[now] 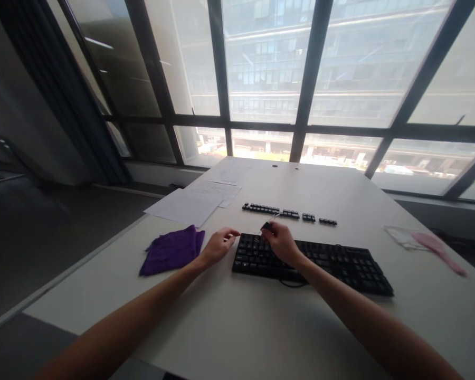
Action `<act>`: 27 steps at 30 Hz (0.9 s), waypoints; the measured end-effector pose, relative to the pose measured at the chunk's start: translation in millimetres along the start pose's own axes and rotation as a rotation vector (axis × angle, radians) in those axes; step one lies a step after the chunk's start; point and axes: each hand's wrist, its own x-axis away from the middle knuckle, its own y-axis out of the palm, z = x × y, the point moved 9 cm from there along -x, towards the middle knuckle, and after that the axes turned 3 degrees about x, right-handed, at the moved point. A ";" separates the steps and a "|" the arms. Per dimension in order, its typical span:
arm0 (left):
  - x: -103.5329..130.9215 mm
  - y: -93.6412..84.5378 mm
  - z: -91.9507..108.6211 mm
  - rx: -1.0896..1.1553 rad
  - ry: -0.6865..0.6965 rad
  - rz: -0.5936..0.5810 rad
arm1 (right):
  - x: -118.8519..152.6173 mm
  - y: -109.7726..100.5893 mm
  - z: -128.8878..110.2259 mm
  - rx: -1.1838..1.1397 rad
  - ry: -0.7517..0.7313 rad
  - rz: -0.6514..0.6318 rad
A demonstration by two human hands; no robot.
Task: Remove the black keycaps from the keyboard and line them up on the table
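A black keyboard [320, 258] lies on the white table, with its cable curling out below the front edge. My right hand [282, 243] is closed around a keycap puller [266, 226] with a black grip and thin wire ends. Its lower wires reach down to the upper left keys. My left hand [220, 245] rests by the keyboard's upper left corner, fingers slightly apart and fingertips at the edge, nothing visible in it. Beyond the keyboard, removed black keycaps stand in a row of groups, including a long left group [261, 208] and a short right group [328, 222].
A folded purple cloth [170, 250] lies left of my left hand. White paper sheets [186, 206] spread toward the far left edge. At the right are a pink brush-like object [439, 252] and a clear plastic bag [402, 237]. Tall windows [267, 63] stand behind the table.
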 end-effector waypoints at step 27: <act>6.0 12.8 17.3 0.009 0.098 -0.060 | 0.5 64.6 -34.4 0.234 -0.285 -0.321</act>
